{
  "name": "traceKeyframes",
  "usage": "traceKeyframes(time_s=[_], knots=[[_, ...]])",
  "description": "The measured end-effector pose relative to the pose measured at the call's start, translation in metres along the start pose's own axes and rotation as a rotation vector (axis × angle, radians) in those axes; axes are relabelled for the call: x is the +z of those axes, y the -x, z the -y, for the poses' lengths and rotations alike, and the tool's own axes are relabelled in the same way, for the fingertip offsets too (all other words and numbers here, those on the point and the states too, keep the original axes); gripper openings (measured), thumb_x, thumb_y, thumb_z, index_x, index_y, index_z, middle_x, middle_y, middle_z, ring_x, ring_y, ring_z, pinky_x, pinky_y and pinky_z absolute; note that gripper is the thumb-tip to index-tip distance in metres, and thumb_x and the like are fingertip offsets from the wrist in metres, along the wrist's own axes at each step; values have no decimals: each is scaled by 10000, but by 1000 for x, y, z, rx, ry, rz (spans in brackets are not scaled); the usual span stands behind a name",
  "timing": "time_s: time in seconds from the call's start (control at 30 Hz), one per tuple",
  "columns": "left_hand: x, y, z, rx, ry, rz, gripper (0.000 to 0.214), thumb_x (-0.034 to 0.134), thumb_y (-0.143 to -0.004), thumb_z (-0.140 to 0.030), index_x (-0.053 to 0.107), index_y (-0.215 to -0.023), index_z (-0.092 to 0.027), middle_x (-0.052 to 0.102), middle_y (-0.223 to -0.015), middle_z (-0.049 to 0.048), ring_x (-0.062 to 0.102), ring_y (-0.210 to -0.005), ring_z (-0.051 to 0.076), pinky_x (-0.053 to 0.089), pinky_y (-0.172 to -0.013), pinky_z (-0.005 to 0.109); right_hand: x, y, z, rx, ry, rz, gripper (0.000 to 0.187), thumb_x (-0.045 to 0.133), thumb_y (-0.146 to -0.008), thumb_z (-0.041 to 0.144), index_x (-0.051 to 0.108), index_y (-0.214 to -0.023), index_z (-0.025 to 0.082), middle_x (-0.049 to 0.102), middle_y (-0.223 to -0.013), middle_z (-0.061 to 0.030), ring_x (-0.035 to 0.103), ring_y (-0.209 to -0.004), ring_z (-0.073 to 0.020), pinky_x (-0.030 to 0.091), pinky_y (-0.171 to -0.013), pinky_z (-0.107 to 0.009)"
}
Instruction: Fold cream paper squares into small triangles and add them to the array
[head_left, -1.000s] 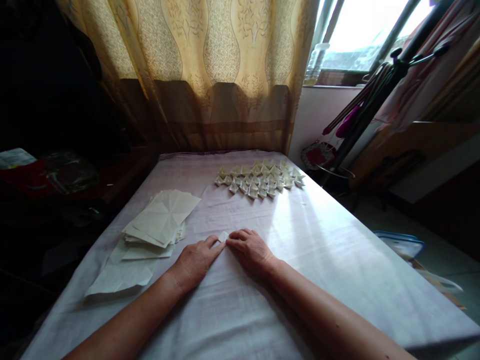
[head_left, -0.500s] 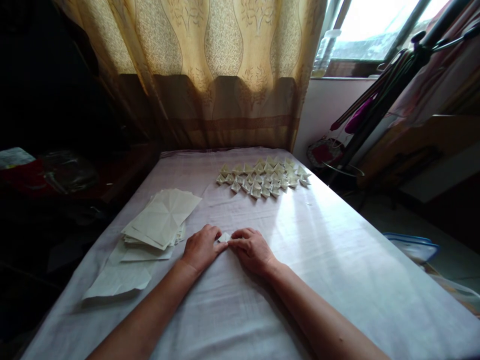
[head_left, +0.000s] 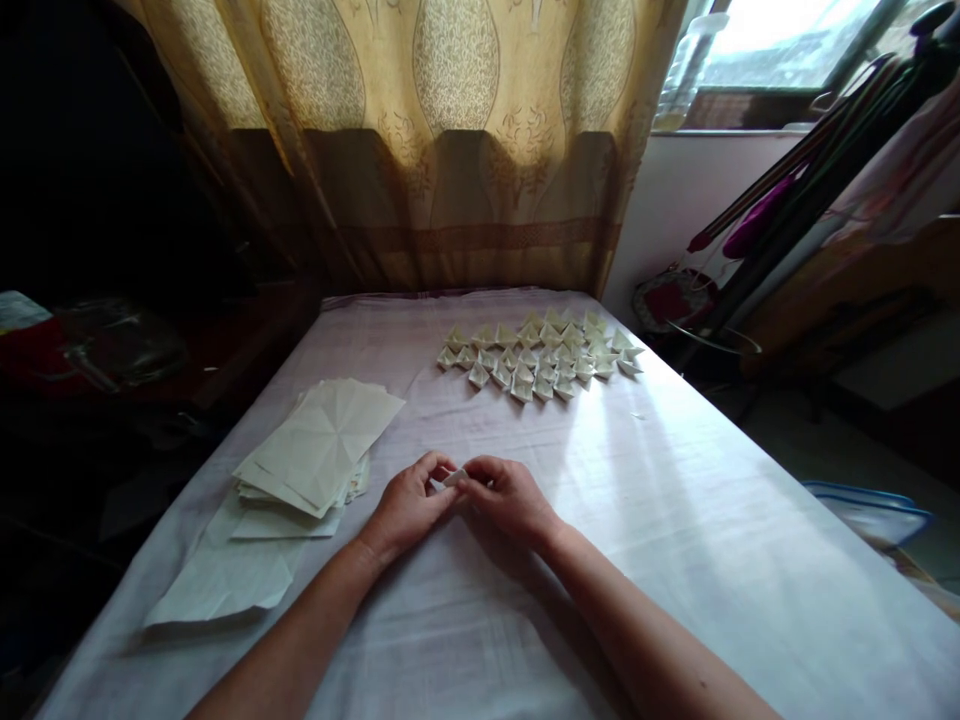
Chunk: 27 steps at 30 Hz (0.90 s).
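Small folded paper [head_left: 454, 478], pressed flat on the tablecloth [head_left: 675, 520] a moment ago, is now lifted just above it, pinched between your left hand [head_left: 409, 505] and right hand [head_left: 510, 497], so flattening gives way to in-hand creasing.

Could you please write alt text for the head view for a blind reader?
The left hand and right hand pinch a small folded paper over a cloth-covered table. A stack of creased sheets lies to their left, and a cluster of folded pieces sits farther back near a curtain.
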<state>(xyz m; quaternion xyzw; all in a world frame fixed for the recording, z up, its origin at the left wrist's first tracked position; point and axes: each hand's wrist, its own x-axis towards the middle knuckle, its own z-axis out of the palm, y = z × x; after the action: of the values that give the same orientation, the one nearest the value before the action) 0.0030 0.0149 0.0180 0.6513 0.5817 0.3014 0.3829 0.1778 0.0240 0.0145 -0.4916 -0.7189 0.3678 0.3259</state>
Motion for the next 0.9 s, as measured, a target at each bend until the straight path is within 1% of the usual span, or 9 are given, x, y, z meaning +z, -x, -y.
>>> traceKeyframes(time_s=[0.1, 0.17, 0.3, 0.4, 0.53, 0.67, 0.9], knots=[[-5, -7, 3, 86, 35, 64, 223, 583, -829, -368, 697, -914, -196, 717, -843, 7, 625, -697, 144, 469, -654, 234, 1, -2, -4, -14, -35, -32, 175, 611, -837, 306, 709, -748, 191, 662, -652, 21, 573, -613, -115, 397, -580, -207], [-6, -10, 4, 109, 44, 73, 210, 583, -837, -351, 719, -876, -196, 729, -818, 10, 648, -741, 157, 482, -688, 235, 1, -1, -8, -31, -26, -44, 194, 618, -839, 328, 711, -740, 190, 656, -636, 20, 560, -591, -111, 390, -569, -207], [-3, -7, 8, 114, 79, 24, 200, 612, -834, -339, 749, -876, -199, 751, -807, 19, 673, -738, 164, 507, -685, 233, 0, 2, -10, -67, -2, -50, 189, 607, -860, 308, 717, -752, 199, 683, -656, 7, 591, -604, -118, 411, -582, -206], [0, -3, 10, 158, 66, -33, 194, 616, -837, -306, 764, -917, -209, 766, -850, 30, 692, -760, 167, 527, -702, 238, -1, 3, -10, -122, 8, -54, 188, 570, -885, 257, 724, -788, 209, 716, -701, -5, 634, -639, -127, 442, -623, -210], [2, -1, 10, 227, 58, -47, 197, 608, -862, -267, 766, -973, -226, 766, -902, 35, 701, -796, 162, 539, -716, 232, 1, 4, -11, -152, 43, -104, 157, 585, -881, 225, 725, -810, 214, 728, -717, -9, 646, -635, -131, 448, -625, -216], [4, -1, 11, 263, 67, -81, 140, 623, -868, -239, 760, -893, -224, 747, -834, 20, 691, -766, 145, 527, -703, 209, 4, 6, -11, -172, 67, -115, 138, 604, -890, 238, 722, -821, 219, 736, -735, -10, 660, -668, -140, 454, -652, -227], [7, -2, 6, 227, 41, -145, 142, 598, -843, -237, 703, -753, -203, 691, -719, 14, 642, -673, 142, 500, -639, 219, 6, 8, -4, -161, 65, -142, 170, 591, -905, 264, 710, -793, 219, 720, -718, -17, 650, -672, -144, 459, -657, -239]])
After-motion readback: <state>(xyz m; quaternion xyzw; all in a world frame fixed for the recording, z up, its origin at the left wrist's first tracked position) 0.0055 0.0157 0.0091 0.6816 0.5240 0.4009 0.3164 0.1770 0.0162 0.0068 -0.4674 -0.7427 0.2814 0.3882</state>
